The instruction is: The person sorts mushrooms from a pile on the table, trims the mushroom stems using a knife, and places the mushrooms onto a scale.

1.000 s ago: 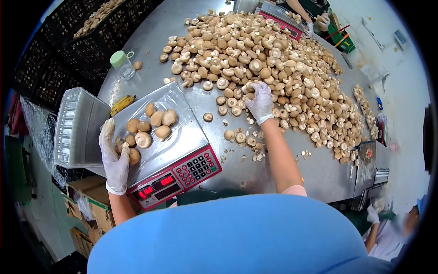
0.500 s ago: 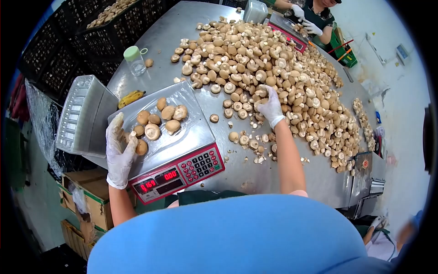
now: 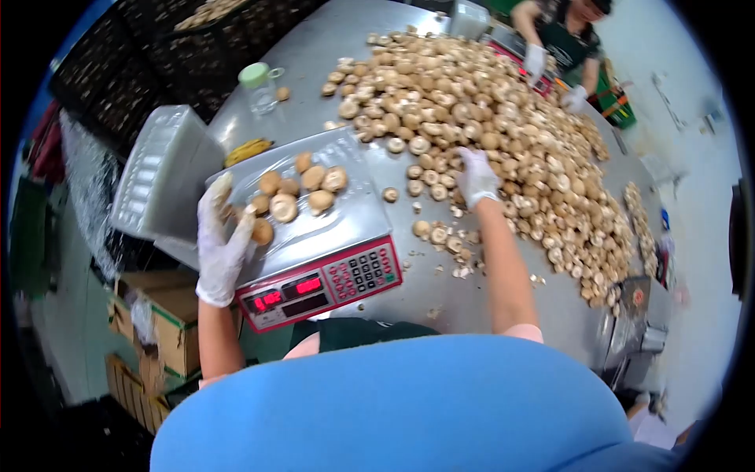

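Note:
My left hand (image 3: 224, 248), in a white glove, is at the left edge of the scale's metal pan (image 3: 346, 216), thumb and fingers apart beside the nearest mushrooms. Several brown-capped mushrooms (image 3: 284, 208) lie on clear film on the pan. The red scale (image 3: 322, 285) shows lit red digits, blurred. My right hand (image 3: 478, 179), also gloved, reaches into the near edge of the big mushroom pile (image 3: 503, 126). Its fingers are stretched out among the mushrooms, and the fingertips are partly hidden.
A stack of clear plastic trays (image 3: 161, 169) stands left of the scale, with bananas (image 3: 248, 151) and a green-lidded jar (image 3: 258, 88) behind. Stem scraps and small mushrooms (image 3: 440, 236) lie right of the scale. Across the metal table is a gloved co-worker (image 3: 566, 47). Black crates (image 3: 134, 79) fill the back left.
The view has shifted, so the table and scale appear further right and higher. My right hand remains at the pile, its fingers closer together. The co-worker's hands have moved apart.

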Demonstrator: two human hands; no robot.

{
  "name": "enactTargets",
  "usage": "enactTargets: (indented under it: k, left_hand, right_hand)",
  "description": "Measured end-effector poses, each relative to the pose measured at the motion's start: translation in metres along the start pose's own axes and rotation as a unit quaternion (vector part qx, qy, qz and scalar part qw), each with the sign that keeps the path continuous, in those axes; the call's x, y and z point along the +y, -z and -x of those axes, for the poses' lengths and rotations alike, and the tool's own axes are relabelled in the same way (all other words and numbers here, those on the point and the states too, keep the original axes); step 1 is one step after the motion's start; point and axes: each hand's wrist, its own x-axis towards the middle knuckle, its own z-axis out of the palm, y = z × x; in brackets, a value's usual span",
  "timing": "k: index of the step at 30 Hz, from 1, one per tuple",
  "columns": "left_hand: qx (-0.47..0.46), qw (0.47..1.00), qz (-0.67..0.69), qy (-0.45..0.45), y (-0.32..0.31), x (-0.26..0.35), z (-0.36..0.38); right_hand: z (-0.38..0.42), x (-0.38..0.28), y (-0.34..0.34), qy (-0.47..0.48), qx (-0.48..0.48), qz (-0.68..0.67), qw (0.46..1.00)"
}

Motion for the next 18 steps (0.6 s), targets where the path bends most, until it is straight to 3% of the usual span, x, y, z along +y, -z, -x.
enactTargets:
  k: [6,10,12,13,14,15,16,17,18]
  left_hand:
    - [0.055,0.998,0.003,-0.015,0.030,0.002,0.001]
    - [0.094,0.995,-0.012,-0.024,0.052,0.007,0.008]
    - [0.093,0.996,-0.014,-0.013,0.059,0.003,0.008]
    - [0.083,0.996,-0.008,-0.009,0.058,0.003,0.008]
    - [0.072,0.997,0.000,-0.008,0.055,0.005,0.008]
    - [0.054,0.998,0.010,-0.002,0.051,0.007,0.008]
    - [0.026,0.999,-0.015,-0.017,0.044,0.002,0.006]
    - [0.018,0.999,-0.021,-0.024,0.039,0.002,0.004]
    - [0.009,0.999,-0.025,-0.033,0.033,0.004,0.002]
  right_hand:
    - [0.002,0.000,0.019,-0.027,0.057,-0.081,0.995]
    - [-0.011,-0.003,0.034,0.084,0.179,-0.169,0.966]
    - [0.000,-0.069,0.079,0.049,0.077,-0.255,0.963]
    - [-0.001,-0.088,0.080,0.119,0.049,-0.289,0.949]
    - [0.007,-0.127,0.093,0.150,-0.006,-0.399,0.904]
    - [0.010,-0.153,0.100,0.122,-0.118,-0.526,0.833]
    - [0.011,-0.199,0.103,0.248,-0.134,-0.504,0.817]
    - [0.006,-0.217,0.097,0.296,-0.162,-0.520,0.785]
    - [0.004,-0.236,0.107,0.346,-0.115,-0.377,0.851]
